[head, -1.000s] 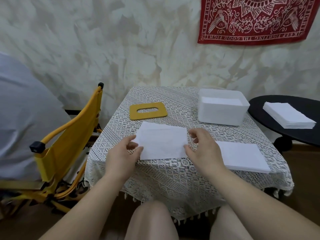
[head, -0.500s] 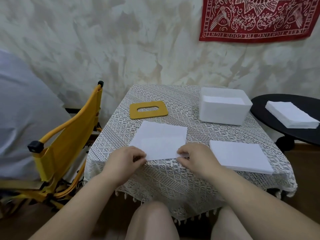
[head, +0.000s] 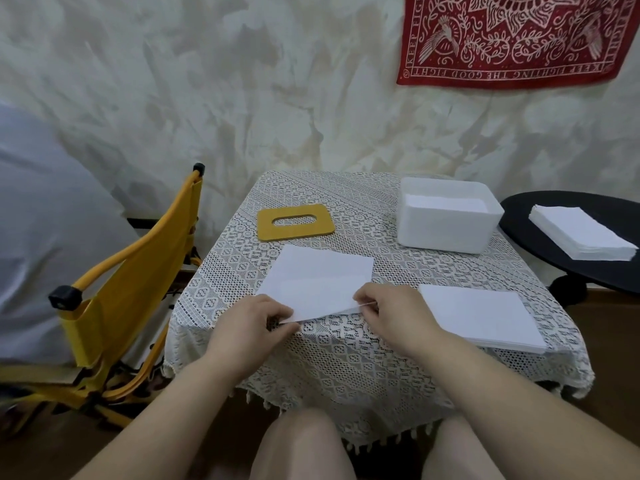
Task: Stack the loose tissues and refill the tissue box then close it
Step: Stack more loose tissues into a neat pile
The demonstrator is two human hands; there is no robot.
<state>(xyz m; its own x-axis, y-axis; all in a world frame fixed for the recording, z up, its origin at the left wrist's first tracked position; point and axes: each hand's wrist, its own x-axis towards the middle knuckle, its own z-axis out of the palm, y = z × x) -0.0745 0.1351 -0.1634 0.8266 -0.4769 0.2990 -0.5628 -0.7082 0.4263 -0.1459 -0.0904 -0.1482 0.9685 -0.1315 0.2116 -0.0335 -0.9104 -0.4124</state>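
Each grip is closed on the near edge of the tissue [head: 320,284]: the left hand [head: 254,322] pinches the near-left corner, the right hand [head: 391,308] the near-right corner, equally close to it. The sheet's long axis runs left to right between them, and the rest lies flat toward the counter's far edge. The tissue stack [head: 479,318] lies just right of the right hand, the tissue box [head: 446,220] at the far-right corner. Against the earlier frame, the near edge now stands lifted off the counter [head: 311,358].

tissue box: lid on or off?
Off. The yellow lid lies flat on the tablecloth, apart from the white box, whose top is open with tissues visible inside.
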